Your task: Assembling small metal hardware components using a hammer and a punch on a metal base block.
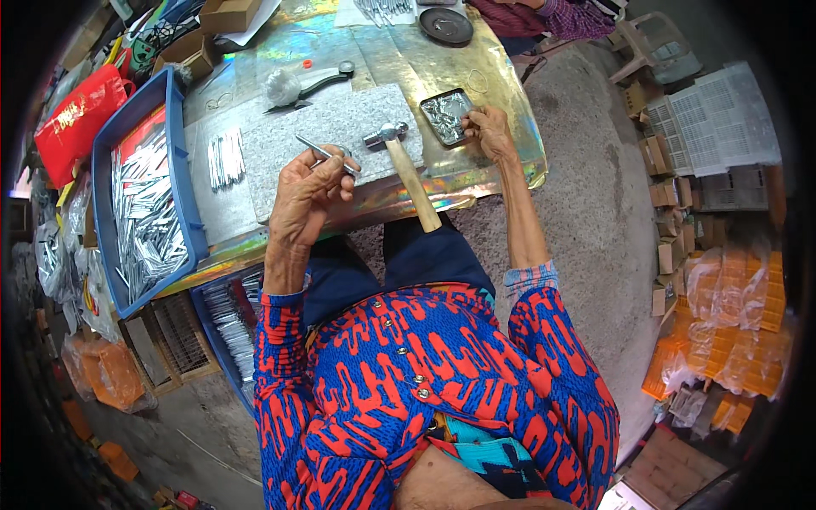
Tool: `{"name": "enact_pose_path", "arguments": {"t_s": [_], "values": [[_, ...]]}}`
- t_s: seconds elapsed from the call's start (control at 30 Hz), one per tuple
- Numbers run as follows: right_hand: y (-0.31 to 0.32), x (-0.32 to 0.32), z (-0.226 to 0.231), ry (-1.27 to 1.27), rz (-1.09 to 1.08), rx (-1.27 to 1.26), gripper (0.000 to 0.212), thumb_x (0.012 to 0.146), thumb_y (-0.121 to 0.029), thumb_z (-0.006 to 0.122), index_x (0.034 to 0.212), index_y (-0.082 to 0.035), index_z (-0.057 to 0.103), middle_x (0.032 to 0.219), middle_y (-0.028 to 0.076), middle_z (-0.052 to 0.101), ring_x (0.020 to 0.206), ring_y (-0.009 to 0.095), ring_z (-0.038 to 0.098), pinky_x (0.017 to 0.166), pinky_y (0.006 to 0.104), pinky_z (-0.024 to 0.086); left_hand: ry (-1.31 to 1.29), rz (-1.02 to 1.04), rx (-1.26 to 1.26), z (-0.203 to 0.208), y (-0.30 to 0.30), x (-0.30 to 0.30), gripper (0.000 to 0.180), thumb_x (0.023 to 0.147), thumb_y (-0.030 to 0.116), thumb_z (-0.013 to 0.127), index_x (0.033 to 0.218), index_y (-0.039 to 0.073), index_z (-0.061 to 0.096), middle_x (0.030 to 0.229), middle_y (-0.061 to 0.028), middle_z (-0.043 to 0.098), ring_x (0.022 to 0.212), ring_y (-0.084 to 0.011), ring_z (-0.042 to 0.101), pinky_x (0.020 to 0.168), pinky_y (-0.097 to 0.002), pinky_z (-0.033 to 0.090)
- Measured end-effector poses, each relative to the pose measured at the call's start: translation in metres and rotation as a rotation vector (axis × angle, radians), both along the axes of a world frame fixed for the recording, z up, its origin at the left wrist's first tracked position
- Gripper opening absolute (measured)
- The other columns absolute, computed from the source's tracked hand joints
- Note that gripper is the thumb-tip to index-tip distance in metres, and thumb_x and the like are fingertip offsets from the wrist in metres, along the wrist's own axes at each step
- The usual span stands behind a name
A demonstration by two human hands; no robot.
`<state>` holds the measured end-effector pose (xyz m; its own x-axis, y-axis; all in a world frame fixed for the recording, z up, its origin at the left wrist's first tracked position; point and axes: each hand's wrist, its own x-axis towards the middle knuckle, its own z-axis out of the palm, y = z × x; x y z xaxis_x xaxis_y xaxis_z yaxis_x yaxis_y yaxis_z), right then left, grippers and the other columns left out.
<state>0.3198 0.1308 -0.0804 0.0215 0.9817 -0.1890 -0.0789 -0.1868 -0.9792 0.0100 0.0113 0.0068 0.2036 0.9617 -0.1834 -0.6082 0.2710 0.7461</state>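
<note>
Between the thumb and fingers of my left hand (308, 189) is a slim silver metal rod (316, 148), held tilted above the front of a grey stone slab (340, 119). My right hand (490, 132) is at the right edge of a small dark tray (431, 104) of shiny metal pieces, its fingertips pinched together; what they hold, if anything, is too small to make out. Between my hands a hammer (410, 174) lies with its head on the slab, its wooden handle sticking out past the table's front edge.
At the left, a blue tray (194, 223) holds many silver rods. A row of rods (226, 160) lies beside the slab. Behind it are a white tuft (282, 87) and a dark-handled tool (327, 80). A dark round dish (445, 26) stands farther back, near another person's sleeve (578, 19).
</note>
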Motion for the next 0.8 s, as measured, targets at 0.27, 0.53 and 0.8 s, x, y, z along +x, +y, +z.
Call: {"name": "enact_pose_path", "arguments": {"t_s": [0.27, 0.53, 0.8], "values": [[-0.002, -0.002, -0.002, 0.143, -0.018, 0.04, 0.005, 0.081, -0.003, 0.048, 0.079, 0.002, 0.049, 0.065, 0.007, 0.052, 0.052, 0.01, 0.048, 0.043, 0.0202, 0.039, -0.026, -0.015, -0.014, -0.008, 0.005, 0.011, 0.015, 0.082, 0.008, 0.059, 0.092, -0.001, 0.053, 0.083, -0.0152, 0.061, 0.064, -0.015, 0.058, 0.052, -0.0223, 0.049], [0.002, -0.014, -0.01, -0.262, -0.073, 0.141, 0.009, 0.078, -0.006, 0.05, 0.078, 0.003, 0.051, 0.067, 0.009, 0.053, 0.055, 0.013, 0.052, 0.046, 0.0244, 0.042, 0.043, 0.025, 0.015, -0.01, 0.004, 0.018, 0.015, 0.081, 0.006, 0.059, 0.092, -0.002, 0.053, 0.081, -0.0137, 0.061, 0.063, -0.0147, 0.059, 0.052, -0.0223, 0.049], [0.011, -0.009, -0.018, -1.067, 0.038, 0.517, 0.017, 0.072, -0.008, 0.048, 0.082, 0.003, 0.055, 0.083, 0.025, 0.056, 0.077, 0.041, 0.055, 0.068, 0.0469, 0.044, 0.181, 0.066, 0.055, -0.01, -0.002, 0.017, 0.016, 0.081, 0.008, 0.061, 0.092, -0.001, 0.054, 0.08, -0.0119, 0.062, 0.061, -0.012, 0.059, 0.052, -0.021, 0.049]]}}
